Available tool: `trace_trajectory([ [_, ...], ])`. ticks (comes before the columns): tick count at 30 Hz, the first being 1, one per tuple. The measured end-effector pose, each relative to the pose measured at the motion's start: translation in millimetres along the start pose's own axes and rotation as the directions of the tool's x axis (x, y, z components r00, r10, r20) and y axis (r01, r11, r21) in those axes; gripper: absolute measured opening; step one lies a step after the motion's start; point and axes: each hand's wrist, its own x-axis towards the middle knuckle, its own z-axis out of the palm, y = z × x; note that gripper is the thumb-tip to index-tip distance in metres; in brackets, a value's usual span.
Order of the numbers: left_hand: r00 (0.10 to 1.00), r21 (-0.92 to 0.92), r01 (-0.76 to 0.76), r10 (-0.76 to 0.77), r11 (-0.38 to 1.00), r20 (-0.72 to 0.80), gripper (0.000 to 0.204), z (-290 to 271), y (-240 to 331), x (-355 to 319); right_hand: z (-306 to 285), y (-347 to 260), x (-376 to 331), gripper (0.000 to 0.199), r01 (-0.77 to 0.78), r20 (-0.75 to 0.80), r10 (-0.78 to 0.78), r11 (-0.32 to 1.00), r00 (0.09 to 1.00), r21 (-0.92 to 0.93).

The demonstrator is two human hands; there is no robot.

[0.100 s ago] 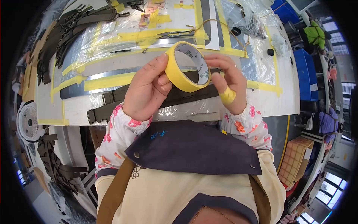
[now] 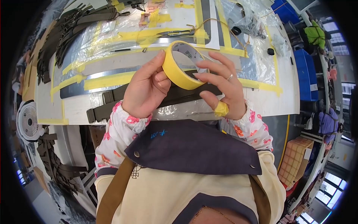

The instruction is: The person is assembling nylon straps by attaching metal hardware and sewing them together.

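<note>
A roll of yellow tape [image 2: 176, 74] is held up above the near part of the table, its hollow grey core tilted toward me. My left hand [image 2: 144, 89] grips it by the left side, thumb at the upper rim and fingers curled underneath. At the right side of the roll is my right hand [image 2: 228, 89], its fingers spread and the fingertips against or just in front of the core's edge; contact is hard to tell. Yellow tape is wrapped around the right thumb. Below both hands, a dark olive strap [image 2: 182, 98] with a buckle lies across the table.
Scissors [image 2: 175, 34] and a brown cord [image 2: 212, 21] lie beyond the roll on taped-down plastic sheeting [image 2: 257, 69]. Dark straps [image 2: 84, 20] are heaped far left. A white fan [image 2: 28, 121] stands left, a blue bin [image 2: 306, 74] right. Other people are farther off at right.
My right thumb has come away from the roll and dropped lower, and the right fingers have spread across its right edge. The roll has shifted slightly left in my left hand.
</note>
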Motion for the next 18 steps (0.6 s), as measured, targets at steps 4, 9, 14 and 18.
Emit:
trace_trajectory([
  [4,0.996,-0.115,0.059,-0.052,0.992,0.069,0.026,-2.1,-0.9,-1.4,1.8,-1.5,-1.5,0.033,0.051,0.165,-0.037,0.995,0.986,-0.083],
  [9,0.995,0.432,-0.053,0.012,0.901,0.099,0.029,5.4,-4.1,-7.5,-1.6,-18.2,-10.0,0.026,-0.559,0.297,0.477,0.646,0.827,0.520],
  [14,0.962,0.803,-0.253,0.225,0.539,0.152,0.022,10.4,-16.9,-23.0,0.3,-21.4,-6.0,0.040,-0.497,0.253,0.485,0.482,0.837,0.722],
  [18,0.886,0.861,-0.412,0.351,0.299,0.302,0.024,6.2,-18.7,-26.9,1.8,-28.3,-3.7,0.043,-0.499,0.319,0.467,0.335,0.825,0.799],
])
